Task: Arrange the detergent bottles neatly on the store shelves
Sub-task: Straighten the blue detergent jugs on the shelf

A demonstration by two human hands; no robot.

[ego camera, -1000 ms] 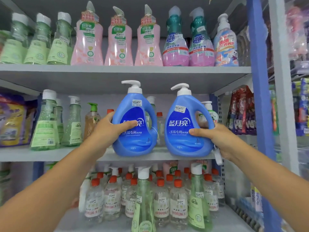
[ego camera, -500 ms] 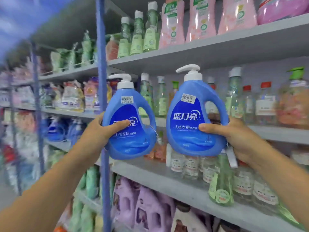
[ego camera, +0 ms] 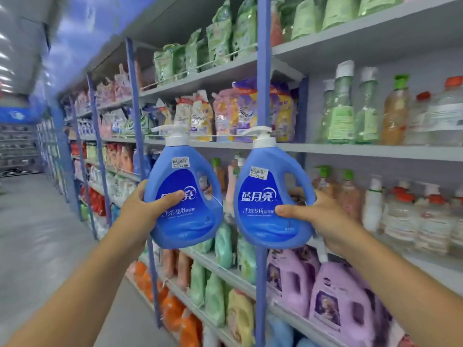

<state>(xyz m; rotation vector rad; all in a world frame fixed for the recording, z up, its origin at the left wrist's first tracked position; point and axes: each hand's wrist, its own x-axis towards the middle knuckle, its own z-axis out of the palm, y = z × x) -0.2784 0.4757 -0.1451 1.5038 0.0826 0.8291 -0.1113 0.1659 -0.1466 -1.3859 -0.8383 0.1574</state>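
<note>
I've got two blue pump bottles up in mid-air at centre frame, clear of every shelf. My left hand (ego camera: 145, 211) curls around the left blue bottle (ego camera: 184, 199), thumb across its label; my right hand (ego camera: 318, 216) grips the right blue bottle (ego camera: 271, 199) the same way, thumb on the front, fingers wrapped behind near the handle. Both stand upright, pumps on top, well apart from each other. The risk I see from here: each grip sits on the smooth body, not through the handle (these look heavy), so a bottle could slide down. The blue shelf post (ego camera: 263, 71) rises right behind the right bottle, and a careless swing could knock a pump head against it or clip the purple jugs (ego camera: 333, 296) at lower right.
</note>
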